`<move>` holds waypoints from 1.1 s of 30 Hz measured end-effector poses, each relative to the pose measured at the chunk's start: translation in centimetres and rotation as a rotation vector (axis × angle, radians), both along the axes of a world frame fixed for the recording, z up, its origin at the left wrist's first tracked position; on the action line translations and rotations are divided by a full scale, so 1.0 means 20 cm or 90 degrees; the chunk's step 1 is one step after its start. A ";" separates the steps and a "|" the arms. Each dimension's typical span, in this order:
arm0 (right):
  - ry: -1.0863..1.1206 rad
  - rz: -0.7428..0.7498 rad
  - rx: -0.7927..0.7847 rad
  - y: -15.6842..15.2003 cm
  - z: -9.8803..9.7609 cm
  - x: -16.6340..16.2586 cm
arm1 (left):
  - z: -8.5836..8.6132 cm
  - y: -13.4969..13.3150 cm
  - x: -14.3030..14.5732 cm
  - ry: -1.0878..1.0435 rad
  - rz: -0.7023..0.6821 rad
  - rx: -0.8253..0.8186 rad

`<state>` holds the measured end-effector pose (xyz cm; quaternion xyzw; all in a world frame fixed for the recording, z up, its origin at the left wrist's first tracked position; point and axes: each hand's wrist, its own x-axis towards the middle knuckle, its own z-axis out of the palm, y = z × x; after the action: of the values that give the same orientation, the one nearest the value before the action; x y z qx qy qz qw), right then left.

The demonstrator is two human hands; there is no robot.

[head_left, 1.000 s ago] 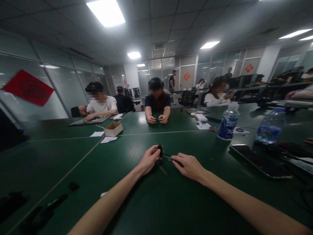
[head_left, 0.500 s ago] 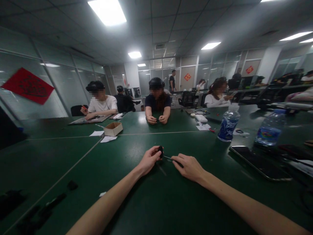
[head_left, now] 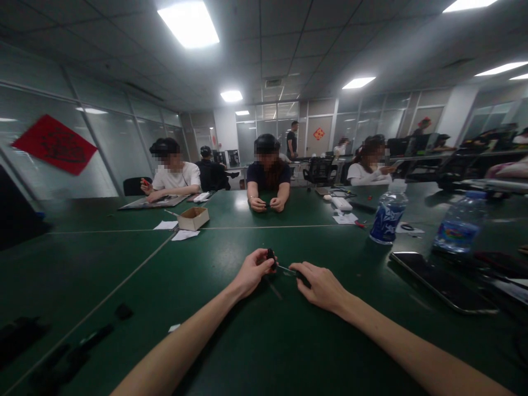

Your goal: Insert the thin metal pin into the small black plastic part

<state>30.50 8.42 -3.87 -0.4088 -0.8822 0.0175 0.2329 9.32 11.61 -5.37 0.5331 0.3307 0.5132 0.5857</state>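
Observation:
My left hand (head_left: 254, 273) is closed on a small black part (head_left: 271, 259), pinched between thumb and fingers just above the green table (head_left: 231, 352). What kind of part it is I cannot make out. In my right hand (head_left: 320, 283) is a screwdriver (head_left: 286, 269), its dark handle mostly covered by my fingers. The thin metal shaft points left and reaches the black part or ends right beside it; the tip is too small to tell.
A phone (head_left: 439, 280), a blue-labelled bottle (head_left: 388, 214) and another bottle (head_left: 460, 223) stand or lie to the right. Ahead is a small open box (head_left: 193, 219) near white papers (head_left: 185, 235). Dark objects (head_left: 88, 338) lie at lower left. A person (head_left: 268, 173) sits opposite.
The view has shifted slightly, so most things sit a little lower and further right. My right hand has moved slightly away from the left, still holding the screwdriver; the grip on the black part is unchanged.

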 end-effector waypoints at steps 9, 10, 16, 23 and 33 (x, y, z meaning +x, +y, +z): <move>-0.060 0.004 0.056 0.00 0.00 0.00 | -0.01 0.01 0.00 -0.036 0.020 -0.004; -0.063 0.002 0.058 0.00 -0.01 0.00 | -0.02 0.01 0.00 -0.045 0.020 -0.012; -0.064 -0.001 0.050 0.00 -0.01 0.00 | -0.01 0.01 0.00 -0.059 0.001 -0.043; -0.066 0.001 0.047 0.00 0.00 0.01 | 0.01 0.00 -0.01 -0.050 -0.008 -0.066; -0.076 0.008 0.048 0.00 0.00 0.02 | 0.02 -0.01 -0.01 -0.017 -0.074 -0.095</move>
<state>30.85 8.35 -3.91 -0.3947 -0.8971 -0.0383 0.1949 9.09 11.46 -5.02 0.4995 0.3283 0.4595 0.6570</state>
